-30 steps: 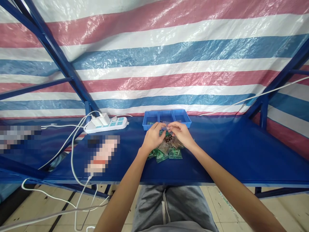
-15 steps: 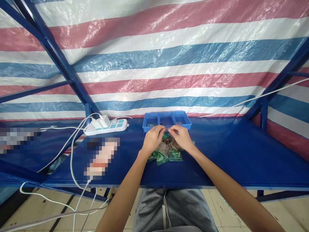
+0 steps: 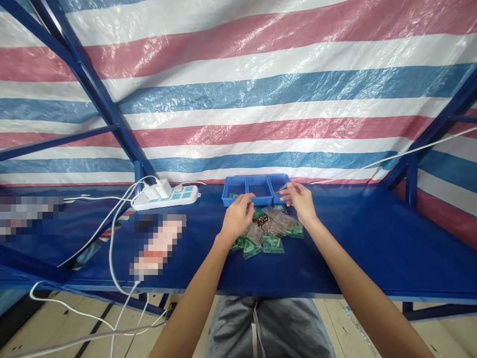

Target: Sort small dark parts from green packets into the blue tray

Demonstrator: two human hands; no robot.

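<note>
A blue tray with three compartments (image 3: 260,201) stands at the back of the blue table. My right hand (image 3: 301,201) is at its right compartment, fingers pinched on a small clear plastic bag (image 3: 283,189). My left hand (image 3: 236,216) hovers by the tray's front left, fingers curled towards the thumb; whatever is between them is too small to make out. Between my hands lies a pile of green-tinted plastic bags (image 3: 273,244) and clear bags (image 3: 255,232) with small parts inside. Small dark brown pieces (image 3: 262,220) sit in the middle of the pile.
To the left, a white power strip (image 3: 167,199) carries plugged-in white adapters (image 3: 163,188). White cables (image 3: 111,233) run from it over the table edge. A blurred-out object (image 3: 160,246) lies nearer. Blue metal posts (image 3: 100,99) and a striped plastic sheet (image 3: 261,99) stand behind.
My hands, close together in front of the tray before, are now apart. The right hand has moved right to the tray's right compartment, while the left has stayed near its place.
</note>
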